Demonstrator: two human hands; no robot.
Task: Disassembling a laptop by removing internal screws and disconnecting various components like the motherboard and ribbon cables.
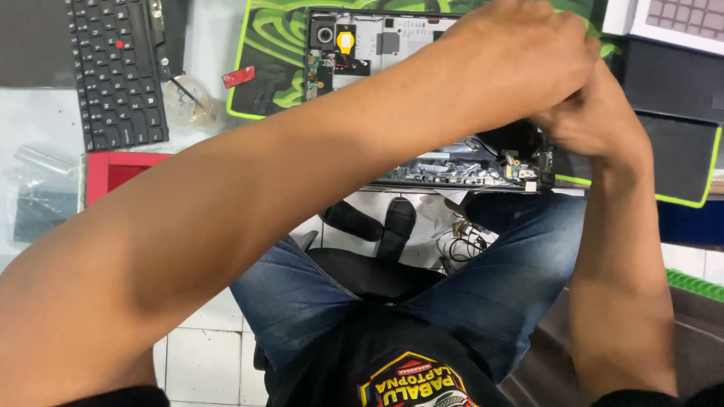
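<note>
An opened laptop chassis (392, 45) with bare circuit boards, a fan and a yellow coin cell lies on a green and black mat (264, 45). My left arm crosses over it, and my left hand (528, 53) is closed at the chassis's right side. My right hand (584, 120) is pressed against the left one, fingers curled at the right front corner of the chassis (528, 169). What the fingers hold is hidden.
A detached black keyboard (117, 71) lies at the far left beside a clear round dish (188, 102) and a small red piece (238, 76). A red tray (113, 169) and a plastic bag (41, 196) sit at left. Another laptop (679, 19) is at top right.
</note>
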